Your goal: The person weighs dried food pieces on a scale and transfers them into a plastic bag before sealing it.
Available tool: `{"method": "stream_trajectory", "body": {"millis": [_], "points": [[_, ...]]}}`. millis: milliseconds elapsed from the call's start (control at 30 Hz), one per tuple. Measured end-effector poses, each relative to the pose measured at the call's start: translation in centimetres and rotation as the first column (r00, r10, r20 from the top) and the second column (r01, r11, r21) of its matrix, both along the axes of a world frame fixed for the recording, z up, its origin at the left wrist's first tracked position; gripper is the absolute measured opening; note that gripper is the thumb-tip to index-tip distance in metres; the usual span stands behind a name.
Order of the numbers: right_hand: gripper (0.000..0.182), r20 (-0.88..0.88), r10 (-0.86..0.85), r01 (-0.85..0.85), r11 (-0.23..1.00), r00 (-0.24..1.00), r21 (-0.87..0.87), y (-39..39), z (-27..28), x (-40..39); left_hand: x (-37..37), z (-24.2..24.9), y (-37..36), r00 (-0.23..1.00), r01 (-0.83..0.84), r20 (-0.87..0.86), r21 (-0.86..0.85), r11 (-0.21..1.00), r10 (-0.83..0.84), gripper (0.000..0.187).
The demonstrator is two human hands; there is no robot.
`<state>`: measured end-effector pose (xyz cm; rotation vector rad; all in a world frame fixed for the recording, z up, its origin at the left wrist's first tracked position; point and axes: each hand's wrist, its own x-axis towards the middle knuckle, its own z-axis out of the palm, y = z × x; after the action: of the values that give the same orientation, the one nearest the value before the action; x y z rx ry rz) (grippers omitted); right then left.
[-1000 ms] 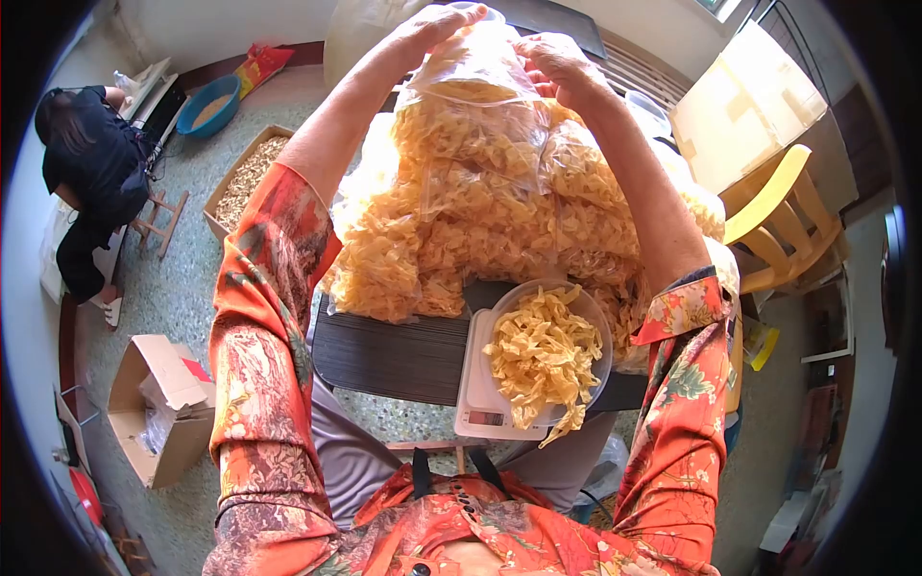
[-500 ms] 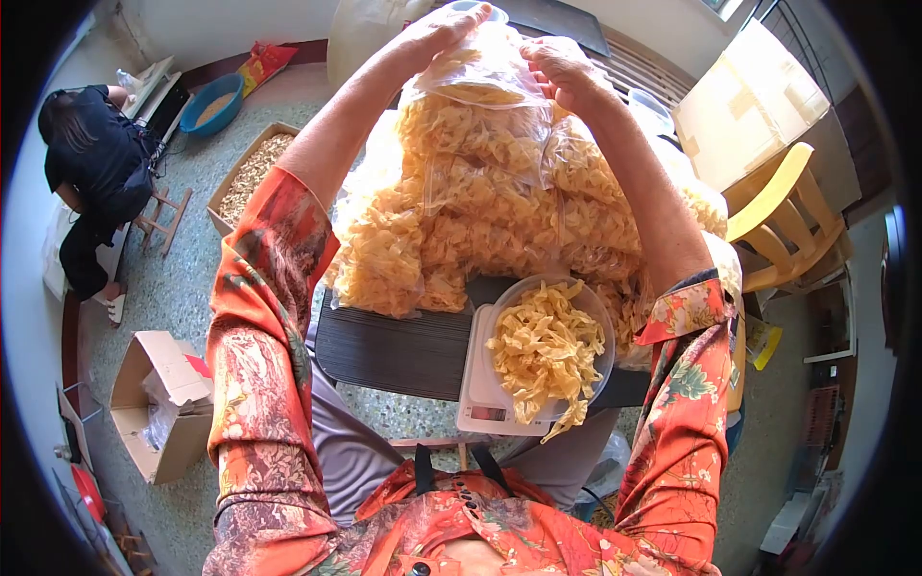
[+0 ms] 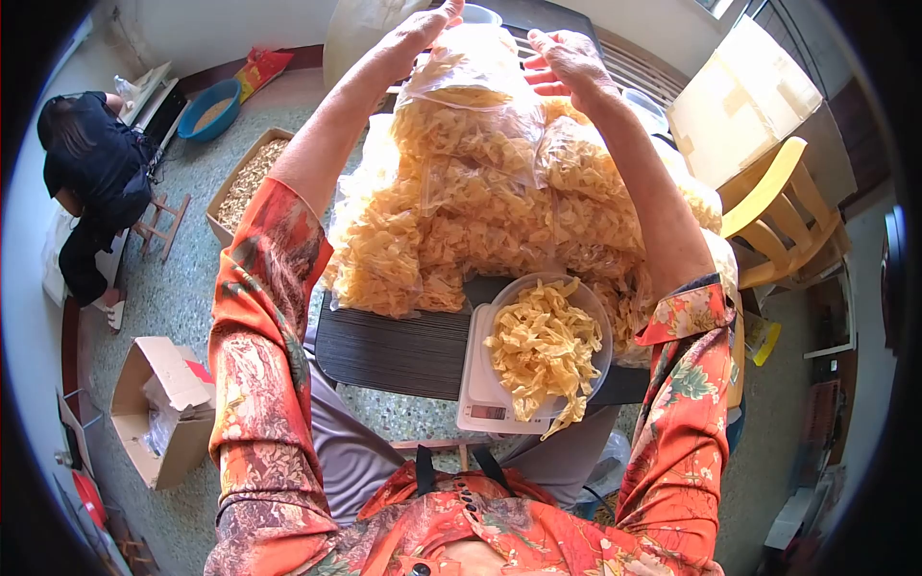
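Note:
A stack of clear plastic bags (image 3: 490, 206) filled with curly, pale yellow dried strips covers much of the dark table (image 3: 384, 355). At its far end lies the topmost bag (image 3: 471, 82). My left hand (image 3: 423, 34) is at that bag's left far edge with its fingers stretched out, partly cut off by the frame. To the right of the same bag, my right hand (image 3: 569, 65) is held with fingers apart and nothing in it. Close to me, a white digital scale (image 3: 482, 384) carries a clear bowl (image 3: 607, 331) heaped with loose strips (image 3: 543, 346).
Behind the stack stands a plastic tub (image 3: 480, 14). A yellow wooden chair (image 3: 783, 216) and a large carton (image 3: 744, 106) are at right. Leftward are an open box (image 3: 158, 413), a box of dried pieces (image 3: 254, 182), a blue basin (image 3: 211, 110) and a seated person (image 3: 96, 163).
My right hand's fingers have opened and come away from the topmost bag. My left hand has shifted slightly left. The scale and bowl stay in place.

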<state>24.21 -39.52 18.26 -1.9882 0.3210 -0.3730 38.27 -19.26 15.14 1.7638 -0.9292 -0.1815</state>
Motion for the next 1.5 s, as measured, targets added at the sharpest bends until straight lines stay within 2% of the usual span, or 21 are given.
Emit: {"method": "stream_trajectory", "body": {"millis": [33, 167, 233, 433, 633, 700, 733, 767, 833, 867, 900, 967, 1000, 1067, 1100, 1167, 1200, 1233, 1300, 1433, 1500], "points": [[0.049, 0.001, -0.004, 0.004, 1.0, 1.0, 0.0, 0.0, 0.4, -0.3, 0.0, 0.0, 0.1, 1.0, -0.007, 0.004, 0.001, 1.0, 0.007, 0.09], [0.042, 0.252, -0.078, 0.115, 0.984, 0.965, -0.133, -2.0, 0.9, -1.0, 0.3, 0.2, 0.8, 0.999, -0.034, 0.019, 0.013, 0.999, 0.034, 0.09], [0.031, 0.251, -0.17, 0.185, 0.982, 0.953, -0.034, -0.6, 3.1, -3.1, 0.4, 0.7, 1.4, 0.998, -0.047, 0.034, 0.03, 0.998, 0.046, 0.09], [0.029, 0.277, -0.166, 0.188, 0.981, 0.946, -0.055, 0.1, 5.6, -6.8, -0.1, 2.4, 2.2, 0.994, -0.08, 0.078, 0.114, 0.99, 0.071, 0.091], [0.026, 0.279, -0.178, 0.209, 0.974, 0.944, -0.085, 0.9, 7.4, -13.3, -3.9, 2.5, 1.6, 0.986, -0.033, 0.163, 0.081, 0.996, 0.019, 0.087], [0.025, 0.271, -0.117, 0.132, 0.99, 0.956, -0.039, 0.2, 6.9, -15.1, -4.8, 2.8, 0.6, 0.997, 0.071, 0.016, 0.129, 0.989, -0.074, 0.073], [0.026, 0.268, -0.108, 0.113, 0.994, 0.957, -0.005, 0.0, 6.6, -16.0, -5.0, 3.0, -0.1, 0.999, 0.032, -0.044, 0.178, 0.983, -0.024, 0.06], [0.026, 0.27, -0.114, 0.119, 0.993, 0.956, -0.001, -0.5, 6.2, -16.6, -4.9, 3.1, -0.8, 0.999, 0.037, -0.041, 0.182, 0.983, -0.03, 0.06], [0.037, 0.292, -0.037, 0.067, 0.993, 0.956, -0.095, -1.7, 5.2, -17.6, -2.8, 2.6, -2.1, 0.995, 0.043, 0.068, 0.301, 0.953, -0.067, 0.055], [0.033, 0.291, -0.063, 0.09, 0.993, 0.955, -0.079, -1.9, 5.0, -18.0, -2.8, 2.8, -2.6, 0.923, -0.05, 0.373, 0.359, 0.932, -0.094, 0.054], [0.033, 0.295, -0.061, 0.089, 0.993, 0.953, -0.08, -1.8, 5.0, -18.5, -2.9, 2.6, -2.9, 0.921, -0.053, 0.377, 0.357, 0.932, -0.092, 0.054], [0.034, 0.301, -0.046, 0.059, 0.998, 0.953, -0.036, -1.6, 4.9, -19.2, -2.7, 2.2, -3.4, 0.618, -0.354, 0.776, 0.415, 0.838, -0.123, 0.054], [0.034, 0.312, -0.052, 0.065, 0.997, 0.949, -0.033, -1.6, 4.7, -19.4, -2.6, 2.3, -3.5, 0.619, -0.355, 0.776, 0.417, 0.837, -0.124, 0.054], [0.034, 0.319, -0.06, 0.073, 0.997, 0.946, -0.031, -1.8, 4.6, -19.7, -2.2, 2.6, -3.6, 0.767, -0.179, 0.624, 0.43, 0.885, -0.148, 0.056], [0.034, 0.324, -0.068, 0.083, 0.996, 0.943, -0.031, -1.8, 4.5, -19.9, -2.1, 2.6, -3.5, 0.768, -0.181, 0.622, 0.434, 0.883, -0.149, 0.056], [0.034, 0.316, -0.069, 0.077, 0.997, 0.946, -0.015, -1.8, 4.5, -20.3, -2.0, 2.7, -3.2, 0.851, -0.018, 0.496, 0.356, 0.934, -0.172, 0.06], [0.034, 0.319, -0.07, 0.08, 0.997, 0.945, -0.021, -1.9, 4.6, -20.4, -0.8, 1.7, -3.5, 0.804, -0.133, 0.59, 0.295, 0.946, -0.07, 0.065], [0.034, 0.322, -0.072, 0.085, 0.996, 0.944, -0.027, -2.0, 4.5, -20.5, -0.5, 1.6, -3.2, 0.807, -0.136, 0.587, 0.296, 0.945, -0.068, 0.065], [0.034, 0.304, -0.077, 0.087, 0.996, 0.95, -0.021, -2.1, 4.6, -20.6, 0.3, 1.4, -2.6, 0.904, 0.058, 0.399, 0.243, 0.968, -0.154, 0.07], [0.035, 0.297, -0.098, 0.099, 0.995, 0.95, 0.012, -1.6, 4.7, -20.8, 0.9, 0.8, -2.5, 0.856, -0.042, 0.515, 0.171, 0.984, -0.053, 0.065], [0.025, 0.244, -0.184, 0.175, 0.983, 0.952, 0.054, 0.3, 6.1, -22.1, 0.9, 0.4, -2.1, 0.838, -0.07, 0.545, 0.172, 0.983, -0.036, 0.062]]}}
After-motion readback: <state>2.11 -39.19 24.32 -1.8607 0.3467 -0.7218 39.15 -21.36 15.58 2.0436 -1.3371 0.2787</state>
